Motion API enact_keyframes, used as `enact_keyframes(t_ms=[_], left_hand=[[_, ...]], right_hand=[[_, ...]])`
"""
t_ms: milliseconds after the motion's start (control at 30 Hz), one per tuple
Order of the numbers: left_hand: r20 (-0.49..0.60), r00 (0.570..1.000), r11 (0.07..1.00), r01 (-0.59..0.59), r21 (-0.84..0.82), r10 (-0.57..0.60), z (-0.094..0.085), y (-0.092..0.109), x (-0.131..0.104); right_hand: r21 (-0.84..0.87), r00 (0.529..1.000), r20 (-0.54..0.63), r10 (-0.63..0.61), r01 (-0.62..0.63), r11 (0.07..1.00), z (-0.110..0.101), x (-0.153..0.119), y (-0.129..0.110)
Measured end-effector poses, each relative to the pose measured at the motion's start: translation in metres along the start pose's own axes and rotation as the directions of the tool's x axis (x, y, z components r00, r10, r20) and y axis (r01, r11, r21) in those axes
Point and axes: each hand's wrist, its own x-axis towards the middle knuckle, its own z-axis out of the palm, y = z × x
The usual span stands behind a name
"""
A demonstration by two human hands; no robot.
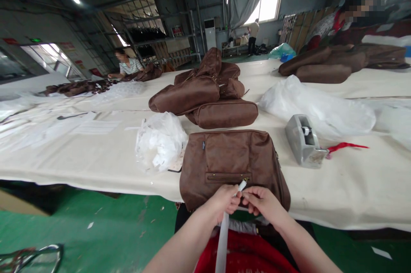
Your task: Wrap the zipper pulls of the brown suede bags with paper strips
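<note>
A brown bag [224,153] lies at the table's near edge, with its zipped pocket [228,177] toward me. Over the pocket's right end, my left hand [226,201] is closed on a white strip [222,243], which hangs down toward my lap. A short white wrapped end [242,185] sticks up from its fingers beside the gold-coloured zip pull [246,179]. My right hand [259,200] is right beside it, thumb and fingertips pinched together close to the white end. Whatever lies between those fingertips is too small to make out.
A grey tape dispenser [305,142] with a red ribbon [348,146] stands right of the bag. Crumpled clear plastic [160,140] lies left, more plastic sheeting [317,104] right. Several brown bags [205,89] are piled behind. Other people work farther back, one at the right [327,27].
</note>
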Motion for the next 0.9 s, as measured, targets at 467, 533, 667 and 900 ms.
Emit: enact_keyframes(t_ms=[467, 533, 667, 900], left_hand=[[0.494, 0.867, 0.786, 0.346, -0.513, -0.059, 0.003, -0.012, -0.009], [0.380, 0.924, 0.859, 0.227, -0.459, -0.041, 0.011, -0.012, -0.012], [-0.048, 0.972, 0.973, -0.230, -0.036, 0.228, 0.023, -0.015, -0.014], [-0.073, 0.748, 0.381, -0.249, 0.890, 0.660, 0.015, -0.015, -0.023]], right_hand=[[-0.283, 0.999, -0.038, 0.020, -0.030, 0.959, 0.009, 0.007, -0.013], [-0.295, 0.999, -0.043, 0.012, -0.024, 0.955, 0.009, 0.006, -0.015], [-0.300, 1.000, -0.014, 0.008, -0.012, 0.954, 0.002, 0.003, -0.011], [-0.160, 0.993, -0.069, 0.094, -0.104, 0.982, -0.014, -0.009, -0.007]])
